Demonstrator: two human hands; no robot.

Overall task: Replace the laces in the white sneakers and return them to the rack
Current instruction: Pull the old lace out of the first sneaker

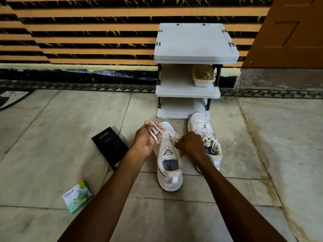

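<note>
Grey stone slab floor (52,137), an orange-and-black striped wall (87,32) behind, and against it the white plastic three-shelf rack (187,92), with a cream tub (203,76) of what look like pale laces on its middle shelf. Both shoes are out on the floor just in front of the rack. The far white sneaker (199,121), on the right, is fully laced, its toe right up at the bottom shelf. The near white sneaker (170,180) sits just left of it, heel toward the person, and that's where the action is.

The right hand (190,145) is balled tight, gripping this sneaker's upper beside the tongue to pin it down. The left hand (146,138) is raised over the toe, with an off-white flat lace (154,132) looped several times across its loosely bent fingers and running down to the top eyelets. That hand is blurred, so whether the thumb clamps the loops can't be told.

This looks like unthreading, early in the job.

The dangers from here are these:
- A lace tip could jam in an eyelet, and a hard tug would drag the shoe out from under the right hand.
- The loops could slide off those barely curled fingers and knot up.
- A sideways yank could knock the neighbouring sneaker.

A black rectangular phone box (110,147) and a green-and-white carton (77,196) lie to the left, apart from the work.
</note>
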